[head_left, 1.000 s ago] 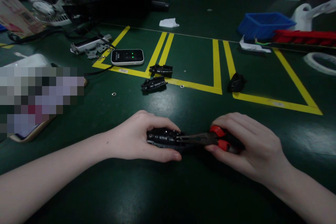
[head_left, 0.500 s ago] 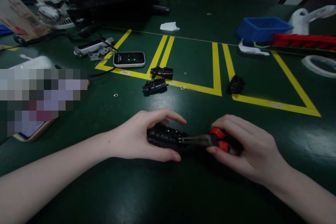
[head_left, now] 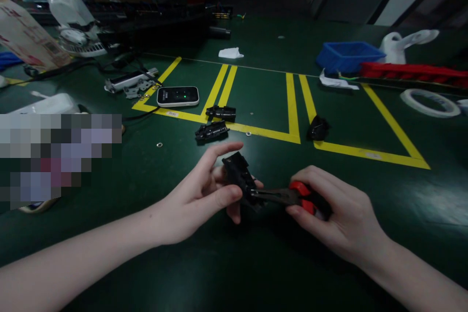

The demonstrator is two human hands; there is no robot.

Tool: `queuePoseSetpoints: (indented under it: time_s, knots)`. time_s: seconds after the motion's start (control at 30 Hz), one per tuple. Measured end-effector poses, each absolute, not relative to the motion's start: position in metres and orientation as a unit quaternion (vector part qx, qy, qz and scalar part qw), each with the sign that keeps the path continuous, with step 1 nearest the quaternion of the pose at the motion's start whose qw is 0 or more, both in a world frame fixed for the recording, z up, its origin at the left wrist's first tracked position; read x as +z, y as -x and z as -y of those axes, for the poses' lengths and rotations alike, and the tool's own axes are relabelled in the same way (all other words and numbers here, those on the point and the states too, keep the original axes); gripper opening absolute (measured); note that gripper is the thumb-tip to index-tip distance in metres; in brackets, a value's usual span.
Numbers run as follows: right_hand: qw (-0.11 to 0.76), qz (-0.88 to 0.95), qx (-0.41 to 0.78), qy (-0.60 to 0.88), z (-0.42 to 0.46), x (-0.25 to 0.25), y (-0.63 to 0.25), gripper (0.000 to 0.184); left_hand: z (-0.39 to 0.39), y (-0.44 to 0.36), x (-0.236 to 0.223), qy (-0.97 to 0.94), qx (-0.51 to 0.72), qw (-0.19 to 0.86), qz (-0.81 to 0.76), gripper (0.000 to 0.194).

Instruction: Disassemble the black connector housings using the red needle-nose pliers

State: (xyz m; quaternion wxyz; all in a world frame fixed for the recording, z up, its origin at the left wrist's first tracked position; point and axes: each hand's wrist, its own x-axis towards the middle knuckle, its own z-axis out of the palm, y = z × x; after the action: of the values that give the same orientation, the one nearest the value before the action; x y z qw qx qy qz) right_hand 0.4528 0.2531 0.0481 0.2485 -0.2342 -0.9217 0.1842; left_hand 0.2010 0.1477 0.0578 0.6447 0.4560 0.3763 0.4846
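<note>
My left hand [head_left: 208, 190] holds a black plastic part [head_left: 237, 170] between thumb and fingers, tilted above the green table. Red-and-black-handled pliers [head_left: 281, 196] are gripped in my right hand [head_left: 332, 209]. Their jaw tips meet the lower right end of the part; whether they clamp a small piece there I cannot tell. Beyond my hands lie two similar black parts, one nearer [head_left: 212, 130] and one farther [head_left: 221, 113]. Another dark part [head_left: 318, 128] rests by the yellow tape to the right. Small metal rings lie left [head_left: 159, 145] and centre [head_left: 248, 134].
A white-edged black device [head_left: 178, 96] with green lights sits inside a yellow taped square. At the back right are a blue bin [head_left: 349, 57], a red strip [head_left: 413, 73] and a tape roll [head_left: 429, 102]. A white fan [head_left: 69, 14] stands back left, near cables.
The black part has been turned, its far end now raised up and left. My left thumb and fingers have closed onto it. The pliers stay at its end, and the view has tipped up slightly.
</note>
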Motion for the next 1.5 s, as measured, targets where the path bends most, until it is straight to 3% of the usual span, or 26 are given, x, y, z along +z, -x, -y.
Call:
queuePoseSetpoints:
  time_s: [0.17, 0.27, 0.33, 0.47, 0.63, 0.8, 1.03, 1.3, 1.5]
  knots:
    - [0.244, 0.920, 0.182, 0.245, -0.253, 0.048, -0.453, 0.021, -0.153, -0.201, 0.058, -0.461, 0.466, 0.648, -0.387, 0.051]
    - [0.244, 0.919, 0.184, 0.251, -0.252, 0.047, -0.454, 0.023, -0.158, -0.199, 0.060, -0.489, 0.444, 0.641, -0.392, 0.085]
    - [0.245, 0.917, 0.184, 0.256, -0.251, 0.046, -0.455, 0.024, -0.162, -0.200, 0.062, -0.502, 0.416, 0.622, -0.433, 0.096]
    - [0.248, 0.915, 0.177, 0.266, -0.252, 0.046, -0.456, 0.026, -0.171, -0.205, 0.066, -0.518, 0.373, 0.561, -0.527, 0.082]
    - [0.248, 0.913, 0.166, 0.276, -0.254, 0.050, -0.456, 0.022, -0.184, -0.214, 0.071, -0.553, 0.329, 0.527, -0.555, 0.086]
    - [0.246, 0.916, 0.156, 0.276, -0.254, 0.052, -0.454, 0.023, -0.189, -0.219, 0.074, -0.601, 0.308, 0.482, -0.557, 0.104]
    - [0.234, 0.923, 0.148, 0.269, -0.252, 0.052, -0.453, 0.026, -0.190, -0.218, 0.070, -0.681, 0.258, 0.400, -0.557, 0.074]
    - [0.208, 0.929, 0.151, 0.267, -0.248, 0.055, -0.451, 0.029, -0.190, -0.214, 0.066, -0.727, 0.225, 0.349, -0.547, 0.072]
    - [0.200, 0.933, 0.140, 0.263, -0.246, 0.047, -0.451, 0.019, -0.189, -0.213, 0.066, -0.760, 0.192, 0.293, -0.548, 0.066]
